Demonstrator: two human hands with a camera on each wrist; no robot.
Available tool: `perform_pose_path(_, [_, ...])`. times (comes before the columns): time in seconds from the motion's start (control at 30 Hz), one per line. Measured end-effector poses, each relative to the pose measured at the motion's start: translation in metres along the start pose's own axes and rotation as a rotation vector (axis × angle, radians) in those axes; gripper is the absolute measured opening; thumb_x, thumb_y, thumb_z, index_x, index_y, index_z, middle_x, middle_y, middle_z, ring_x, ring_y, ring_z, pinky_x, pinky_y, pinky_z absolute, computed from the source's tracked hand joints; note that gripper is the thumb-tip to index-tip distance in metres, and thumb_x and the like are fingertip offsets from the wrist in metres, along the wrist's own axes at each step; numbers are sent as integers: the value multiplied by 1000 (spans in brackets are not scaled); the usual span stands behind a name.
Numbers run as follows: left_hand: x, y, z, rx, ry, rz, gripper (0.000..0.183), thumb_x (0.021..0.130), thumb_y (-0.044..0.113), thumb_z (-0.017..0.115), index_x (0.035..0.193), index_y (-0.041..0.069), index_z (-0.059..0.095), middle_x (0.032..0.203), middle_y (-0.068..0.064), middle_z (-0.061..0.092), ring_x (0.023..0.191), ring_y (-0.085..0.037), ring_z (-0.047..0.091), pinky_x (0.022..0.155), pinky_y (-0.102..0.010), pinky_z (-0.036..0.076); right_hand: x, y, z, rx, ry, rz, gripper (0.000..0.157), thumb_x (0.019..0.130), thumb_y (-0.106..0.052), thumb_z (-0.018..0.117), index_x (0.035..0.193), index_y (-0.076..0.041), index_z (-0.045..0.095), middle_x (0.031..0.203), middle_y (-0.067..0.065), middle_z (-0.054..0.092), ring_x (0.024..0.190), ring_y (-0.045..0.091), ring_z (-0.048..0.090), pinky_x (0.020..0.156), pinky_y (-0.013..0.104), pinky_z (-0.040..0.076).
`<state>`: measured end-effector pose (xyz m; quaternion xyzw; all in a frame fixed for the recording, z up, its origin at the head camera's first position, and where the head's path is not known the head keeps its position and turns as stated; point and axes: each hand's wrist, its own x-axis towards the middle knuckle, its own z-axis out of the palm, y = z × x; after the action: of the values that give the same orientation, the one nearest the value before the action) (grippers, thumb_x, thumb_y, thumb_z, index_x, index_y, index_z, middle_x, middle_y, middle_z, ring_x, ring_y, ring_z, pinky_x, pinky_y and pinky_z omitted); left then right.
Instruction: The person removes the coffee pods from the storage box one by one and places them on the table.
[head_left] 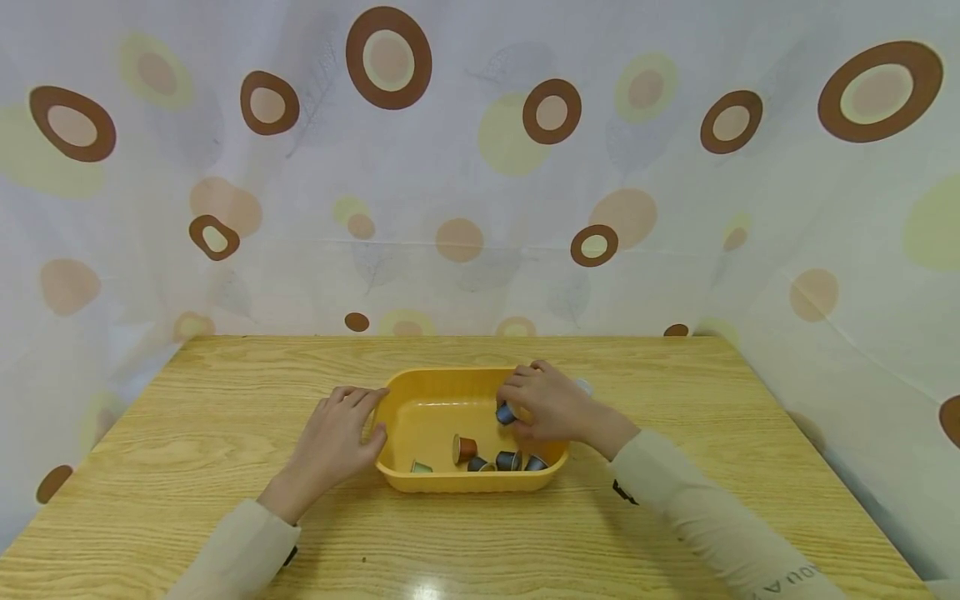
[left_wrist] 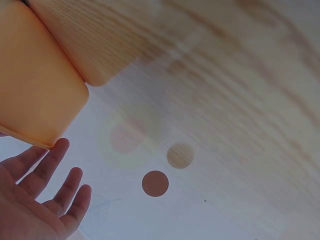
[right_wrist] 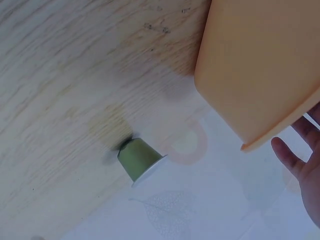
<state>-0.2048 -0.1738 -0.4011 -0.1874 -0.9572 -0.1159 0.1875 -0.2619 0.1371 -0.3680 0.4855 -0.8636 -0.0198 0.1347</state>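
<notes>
A yellow plastic tub (head_left: pixel 442 482) stands on the table and holds several coffee capsules. Among them are an orange-brown capsule (head_left: pixel 465 449), a pale green one (head_left: pixel 421 467) and dark blue ones along the near wall. My left hand (head_left: pixel 339 437) touches the tub's left rim; in the left wrist view its fingers (left_wrist: pixel 46 167) are spread and fairly straight. Over the tub's right side, my right hand (head_left: pixel 551 404) pinches a blue capsule (head_left: pixel 506 414) between thumb and fingers. That capsule is hidden in the right wrist view, where the tub's wall (right_wrist: pixel 265 65) blocks it.
A green capsule (right_wrist: pixel 139 159) with a silvery rim lies on the table outside the tub's right side, mostly behind my right hand in the head view. The wooden table (head_left: pixel 225 417) meets a patterned cloth (head_left: pixel 465 283) at the back and sides.
</notes>
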Motion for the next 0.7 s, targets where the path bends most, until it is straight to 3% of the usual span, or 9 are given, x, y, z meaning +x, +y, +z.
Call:
perform_pose_path(0.33, [1, 1, -1, 0, 5, 1, 43, 83, 25, 55, 124, 12, 56, 111, -5, 64, 106, -27, 52, 86, -44, 44, -8, 9, -6, -15, 1, 18, 34, 76, -30, 70, 106, -17, 62, 101, -3, 63, 93, 18, 53, 84, 39, 43])
perform_pose_path(0.7, [1, 2, -1, 5, 14, 3, 42, 83, 24, 56, 123, 11, 57, 111, -5, 64, 106, -28, 52, 85, -45, 44, -15, 20, -13, -34, 63, 16, 32, 75, -30, 70, 103, -15, 63, 98, 0, 62, 92, 19, 55, 84, 41, 44])
